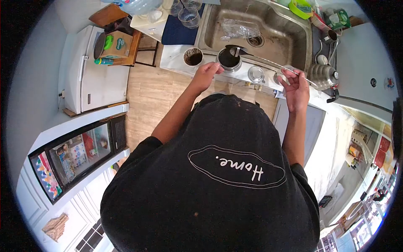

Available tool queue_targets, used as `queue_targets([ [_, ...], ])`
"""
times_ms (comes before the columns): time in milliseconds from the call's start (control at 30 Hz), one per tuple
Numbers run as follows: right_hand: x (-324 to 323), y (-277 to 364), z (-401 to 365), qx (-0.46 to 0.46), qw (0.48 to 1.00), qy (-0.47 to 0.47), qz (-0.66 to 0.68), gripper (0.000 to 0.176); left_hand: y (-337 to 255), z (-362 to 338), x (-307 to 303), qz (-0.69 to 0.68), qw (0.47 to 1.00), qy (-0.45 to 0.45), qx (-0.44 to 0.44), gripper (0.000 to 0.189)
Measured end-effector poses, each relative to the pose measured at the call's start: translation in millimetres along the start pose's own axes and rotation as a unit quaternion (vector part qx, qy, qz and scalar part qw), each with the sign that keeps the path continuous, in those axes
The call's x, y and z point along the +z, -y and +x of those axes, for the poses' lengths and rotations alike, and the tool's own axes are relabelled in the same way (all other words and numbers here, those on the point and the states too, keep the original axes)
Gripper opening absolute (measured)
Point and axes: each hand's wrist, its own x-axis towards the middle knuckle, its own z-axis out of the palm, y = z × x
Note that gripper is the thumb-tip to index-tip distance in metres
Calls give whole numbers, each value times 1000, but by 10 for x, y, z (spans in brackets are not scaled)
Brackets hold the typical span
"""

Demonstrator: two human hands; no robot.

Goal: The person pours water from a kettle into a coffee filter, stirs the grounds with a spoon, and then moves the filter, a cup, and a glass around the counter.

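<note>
My right hand (296,86) pinches the far end of a long-handled metal spoon (268,62). The spoon's head lies over the mouth of a round metal pot (229,62) with dark contents. At the near left rim of that pot is my left hand (205,76), its fingers curled together against the edge. Left of the pot stands a white cup (193,57) with brown residue inside. To the pot's right is a clear glass jar (256,74), and another small glass (280,78) sits partly behind my right hand.
Behind the pot is a steel sink (210,37) holding a crumpled clear plastic bag (240,29). A metal kettle (323,75) stands right of my right hand. Drinking glasses (189,17) rest on a dark blue cloth (178,35) at the left. A white chest freezer (103,73) stands further left.
</note>
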Motion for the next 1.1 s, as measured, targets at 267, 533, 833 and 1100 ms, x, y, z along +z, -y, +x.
queue_targets([
  [267, -408, 161, -271, -41, 999, -29, -6, 33, 94, 6, 102, 6, 998, -49, 38, 34],
  [533, -549, 83, -655, -28, 991, -131, -5, 30, 94, 18, 137, -27, 998, -58, 29, 34],
  [833, -789, -315, -943, -2, 982, -190, 9, 28, 207, 33, 113, -14, 998, -54, 34, 36],
  [1100, -941, -646, -922, 15, 969, -248, 11, 27, 163, 8, 98, 0, 998, -46, 32, 37],
])
